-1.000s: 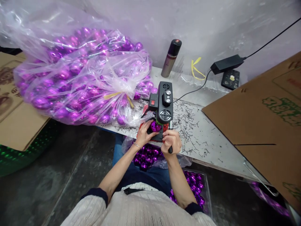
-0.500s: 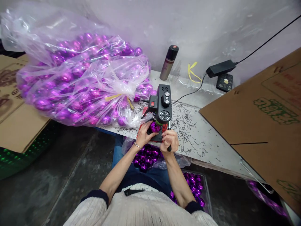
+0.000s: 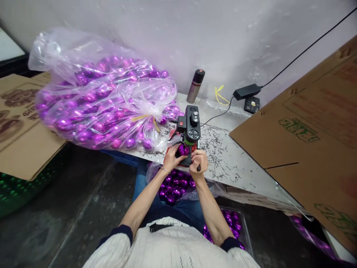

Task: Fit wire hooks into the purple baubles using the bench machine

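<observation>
A small black bench machine [image 3: 193, 123] with a red switch and round vents stands at the table's front edge. Under its head sits a shiny purple mirrored ball [image 3: 183, 149]. My left hand [image 3: 172, 159] grips this ball between thumb and fingers, from the left and the front. My right hand [image 3: 199, 160] is wrapped round the machine's black lever handle [image 3: 198, 168], whose end pokes out below the fist. In my lap, more purple balls [image 3: 174, 188] lie in a clear plastic bag, below both hands.
A large clear bag of purple balls [image 3: 106, 108] fills the table's left side. Behind the machine stand a spray can [image 3: 195, 86] and a black power adapter [image 3: 247, 92]. Small black bits [image 3: 220, 156] litter the tabletop. Cardboard boxes [image 3: 312, 149] flank both sides.
The whole view has shifted slightly, so the wall and bag sit lower in the picture. Both hands keep their places at the machine, with the ball still under its head.
</observation>
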`<state>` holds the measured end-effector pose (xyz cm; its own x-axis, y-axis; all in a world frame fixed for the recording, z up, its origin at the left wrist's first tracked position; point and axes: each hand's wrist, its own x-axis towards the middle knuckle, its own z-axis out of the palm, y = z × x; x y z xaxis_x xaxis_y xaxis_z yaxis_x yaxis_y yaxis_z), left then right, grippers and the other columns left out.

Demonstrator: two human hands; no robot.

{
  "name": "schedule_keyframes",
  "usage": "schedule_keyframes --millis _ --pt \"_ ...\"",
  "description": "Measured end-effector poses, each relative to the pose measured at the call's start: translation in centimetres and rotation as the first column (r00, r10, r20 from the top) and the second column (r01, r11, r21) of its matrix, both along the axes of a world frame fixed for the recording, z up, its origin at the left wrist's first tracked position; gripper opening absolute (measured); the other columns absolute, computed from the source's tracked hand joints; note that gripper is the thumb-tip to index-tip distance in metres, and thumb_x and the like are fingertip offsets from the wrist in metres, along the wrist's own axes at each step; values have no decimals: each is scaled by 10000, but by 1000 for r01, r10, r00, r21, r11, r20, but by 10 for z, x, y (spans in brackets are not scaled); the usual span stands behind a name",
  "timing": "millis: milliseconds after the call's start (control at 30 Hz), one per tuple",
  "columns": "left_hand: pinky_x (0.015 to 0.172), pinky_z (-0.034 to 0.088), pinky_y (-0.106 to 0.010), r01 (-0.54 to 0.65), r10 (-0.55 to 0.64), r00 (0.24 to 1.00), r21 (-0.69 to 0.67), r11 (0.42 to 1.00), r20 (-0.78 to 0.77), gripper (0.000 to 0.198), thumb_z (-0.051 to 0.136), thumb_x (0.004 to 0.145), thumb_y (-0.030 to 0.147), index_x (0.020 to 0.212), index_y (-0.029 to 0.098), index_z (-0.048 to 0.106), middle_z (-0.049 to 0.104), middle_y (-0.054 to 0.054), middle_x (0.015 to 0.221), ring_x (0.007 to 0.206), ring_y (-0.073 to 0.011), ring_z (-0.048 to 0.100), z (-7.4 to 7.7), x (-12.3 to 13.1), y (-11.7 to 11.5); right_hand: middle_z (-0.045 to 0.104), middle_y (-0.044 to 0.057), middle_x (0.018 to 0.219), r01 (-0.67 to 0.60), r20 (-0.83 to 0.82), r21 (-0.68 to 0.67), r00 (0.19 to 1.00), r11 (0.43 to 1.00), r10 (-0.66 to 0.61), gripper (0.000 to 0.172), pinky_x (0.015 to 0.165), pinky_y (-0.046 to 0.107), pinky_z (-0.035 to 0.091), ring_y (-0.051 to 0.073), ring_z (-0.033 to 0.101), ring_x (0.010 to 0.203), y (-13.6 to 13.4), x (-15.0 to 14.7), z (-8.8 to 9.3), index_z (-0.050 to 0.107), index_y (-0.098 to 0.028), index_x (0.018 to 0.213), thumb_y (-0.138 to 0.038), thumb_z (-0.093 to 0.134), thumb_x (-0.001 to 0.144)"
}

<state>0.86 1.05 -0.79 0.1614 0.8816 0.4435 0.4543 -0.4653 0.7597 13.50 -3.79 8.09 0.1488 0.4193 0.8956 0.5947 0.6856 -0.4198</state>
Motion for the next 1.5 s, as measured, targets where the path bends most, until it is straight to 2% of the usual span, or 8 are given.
schedule_keyframes --millis 233,367,500,667,800,1033,1300,1500 --pt "1076 511 -526 22 -16 999 163 986 -41 695 723 881 465 1472 195 477 634 -188 1365 1282 -317 613 1 -8 -52 527 -14 640 -20 -152 -225 988 974 -15 360 660 312 452 145 590 676 -4 -3 64 458 -228 639 -221 420 997" --pt "971 606 -438 250 -229 934 41 967 -276 674 776 821 500 1402 237 559 676 -154 1297 1172 -303 699 -37 -24 -118 565 -8 667 -13 -91 -175 996 985 -3 309 653 310 442 148 599 687 -9 -2 51 498 -221 677 -153 437 972" --pt "801 666 -403 126 -180 915 -169 978 -360 707 838 751 499 1352 230 580 681 -149 1290 1026 -309 761 -56 -30 -137 575 -11 684 -16 -63 -141 998 990 8 286 642 301 437 146 611 696 -11 0 32 507 -220 702 -90 438 947" --pt "1008 589 -372 80 -59 992 196 977 -111 269 543 1007 275 1249 220 649 748 -88 1119 1104 -216 721 10 -38 -52 552 -21 653 -3 -46 -120 999 993 -2 290 626 301 439 148 611 678 -10 0 31 501 -221 704 -66 425 938" --pt "1004 544 -503 -299 294 919 22 954 -262 246 550 946 170 1142 104 684 722 -194 1107 1110 -326 685 66 -53 78 513 -33 619 -8 -56 -101 998 995 2 296 616 292 439 146 612 677 -10 -1 33 491 -219 693 -51 429 928" --pt "1076 453 -512 -384 257 858 -223 896 -444 360 672 857 175 1209 105 639 698 -199 1219 1224 -381 617 78 -47 173 524 -29 632 -3 -9 -114 1000 994 2 294 614 287 431 142 614 688 -12 -1 35 495 -219 708 -43 421 932" --pt "1030 508 -445 -119 131 991 -322 939 15 498 765 827 362 1261 155 634 739 -132 1133 1122 -304 683 78 -75 106 544 -23 624 -8 -24 -126 1000 992 5 296 621 301 441 151 620 684 -11 -1 33 511 -223 697 -80 432 943" --pt "1092 507 -404 177 177 728 -431 885 663 701 842 732 521 1314 195 625 692 -108 1323 1208 -249 668 56 -60 -6 558 -12 643 20 -90 -144 995 989 -33 322 614 309 428 139 597 657 -7 -3 43 502 -219 676 -142 428 979"
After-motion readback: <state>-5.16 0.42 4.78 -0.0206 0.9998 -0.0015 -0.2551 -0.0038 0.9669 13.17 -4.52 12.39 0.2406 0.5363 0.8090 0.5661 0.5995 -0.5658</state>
